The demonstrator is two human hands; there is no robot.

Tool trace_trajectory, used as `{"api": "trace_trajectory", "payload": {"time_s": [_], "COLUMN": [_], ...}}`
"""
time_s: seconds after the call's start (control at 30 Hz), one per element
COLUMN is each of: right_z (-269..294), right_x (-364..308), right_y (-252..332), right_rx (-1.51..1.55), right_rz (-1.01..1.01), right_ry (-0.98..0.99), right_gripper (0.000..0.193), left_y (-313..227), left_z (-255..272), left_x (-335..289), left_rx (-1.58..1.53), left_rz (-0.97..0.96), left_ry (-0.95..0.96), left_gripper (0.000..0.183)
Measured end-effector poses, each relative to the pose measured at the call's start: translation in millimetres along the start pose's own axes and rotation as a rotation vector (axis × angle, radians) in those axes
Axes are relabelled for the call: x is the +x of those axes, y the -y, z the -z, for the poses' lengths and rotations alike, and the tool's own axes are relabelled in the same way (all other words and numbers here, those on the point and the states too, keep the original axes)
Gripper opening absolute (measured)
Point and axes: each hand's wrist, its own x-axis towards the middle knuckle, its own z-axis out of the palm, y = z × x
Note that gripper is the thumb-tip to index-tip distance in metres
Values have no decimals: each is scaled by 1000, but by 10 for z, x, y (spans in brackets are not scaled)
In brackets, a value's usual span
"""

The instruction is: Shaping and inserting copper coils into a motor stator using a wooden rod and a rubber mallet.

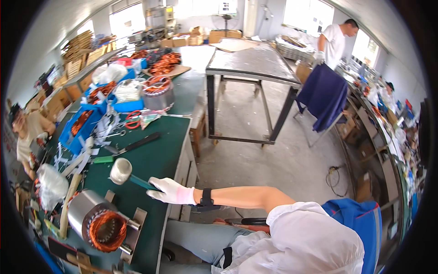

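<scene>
My right hand (172, 191), in a white glove, reaches over the edge of the green-topped bench. Its fingers close round the teal handle of a mallet (121, 171) with a rounded white head, held above the bench top. Nearer the bottom lies a motor stator (86, 212), a steel cylinder with orange copper windings at its open end. It rests on its side against a metal cradle (133, 235) with short rods. My left hand is outside the picture.
Scissors (133, 119), a black-handled tool (141, 142), paper strips and blue bins (82, 130) of windings crowd the bench. Another stator (158, 93) stands behind. A metal-topped table (253, 64) is across the floor. One person (335, 43) stands far right, another (34, 132) at left.
</scene>
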Motion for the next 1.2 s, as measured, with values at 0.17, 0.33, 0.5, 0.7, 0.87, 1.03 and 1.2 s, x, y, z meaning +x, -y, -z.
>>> {"api": "trace_trajectory", "payload": {"time_s": [0.17,0.33,0.5,0.7,0.87,1.03,1.2], "right_z": [-95,-104,-163,-197,-224,-221,-203], "right_x": [-58,-116,-143,-181,-160,-166,-188], "right_y": [-67,-79,-61,-206,-192,-146,-147], "right_rx": [281,187,221,184,169,212,204], "right_rz": [-256,-147,-115,-70,-53,-50,-57], "right_ry": [-42,-115,-156,-179,-167,-170,-174], "right_gripper": [23,21,22,22,21,19,19], "left_y": [40,29,240,235,321,469,609], "left_z": [24,-3,269,15,102,232,357], "left_x": [-7,-61,74,86,179,309,390], "left_rx": [-114,-77,-66,249,299,351,403], "left_rz": [-52,-118,-178,-339,-451,-561,-663], "left_ry": [-25,17,47,-4,30,63,95], "left_gripper": [38,39,44,42,41,41,40]}}
